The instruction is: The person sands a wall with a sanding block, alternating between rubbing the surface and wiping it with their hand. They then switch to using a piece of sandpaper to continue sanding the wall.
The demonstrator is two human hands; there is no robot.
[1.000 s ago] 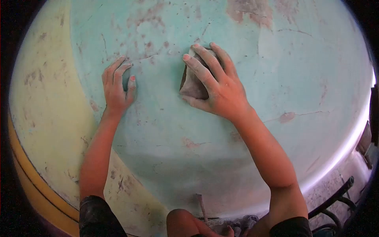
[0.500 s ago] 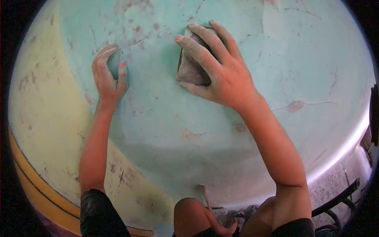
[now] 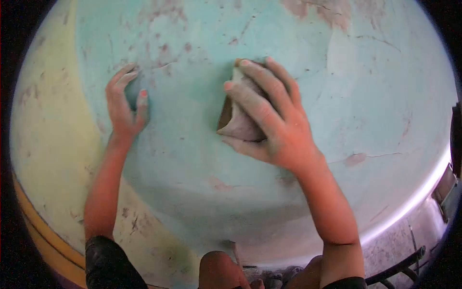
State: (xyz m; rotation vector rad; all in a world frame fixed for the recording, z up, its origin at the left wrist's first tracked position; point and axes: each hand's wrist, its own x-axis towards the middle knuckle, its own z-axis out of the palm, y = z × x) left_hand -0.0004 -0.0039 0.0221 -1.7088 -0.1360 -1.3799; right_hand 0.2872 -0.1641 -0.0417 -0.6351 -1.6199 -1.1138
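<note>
The right hand [image 3: 284, 123] spreads over and grips a dusty grey, brown-edged, roughly rectangular pad [image 3: 242, 119] against a pale green, curved painted surface [image 3: 202, 156]. Well to its left, the left hand [image 3: 126, 107] curves loosely, thumb apart from fingers, near a dull yellow painted band [image 3: 53, 135]; I can't quite tell which fingertips touch.

At lower right, black tubing [image 3: 399, 263] shows against a pale, mottled floor [image 3: 387, 250].
</note>
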